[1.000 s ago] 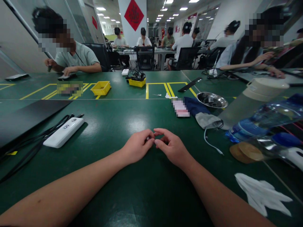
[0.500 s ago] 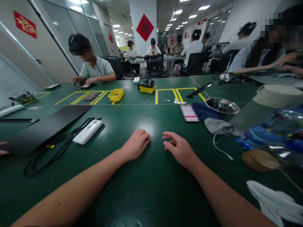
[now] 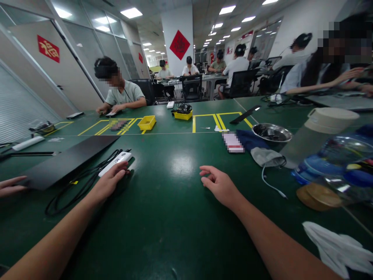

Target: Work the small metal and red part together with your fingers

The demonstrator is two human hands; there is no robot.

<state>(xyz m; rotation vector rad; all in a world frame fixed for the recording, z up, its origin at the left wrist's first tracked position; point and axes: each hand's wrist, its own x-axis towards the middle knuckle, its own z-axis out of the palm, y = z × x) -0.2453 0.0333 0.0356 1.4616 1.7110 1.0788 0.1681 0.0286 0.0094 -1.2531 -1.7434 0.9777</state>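
My left hand reaches out to the left over the green table. Its fingers curl over the near end of a white power bank. A black cable runs from the power bank and loops toward me. My right hand rests on the table right of centre, fingers loosely spread, holding nothing.
A black flat slab lies left of the power bank, with another person's hand at its near corner. At the right are a grey pouch, a steel bowl, a cream cup, a plastic bottle and white cloth. Yellow trays and seated people are beyond.
My hands, pinched together at the centre a second ago, have parted. The left hand has moved left onto the power bank. The right hand opened and stayed put. The view turned left.
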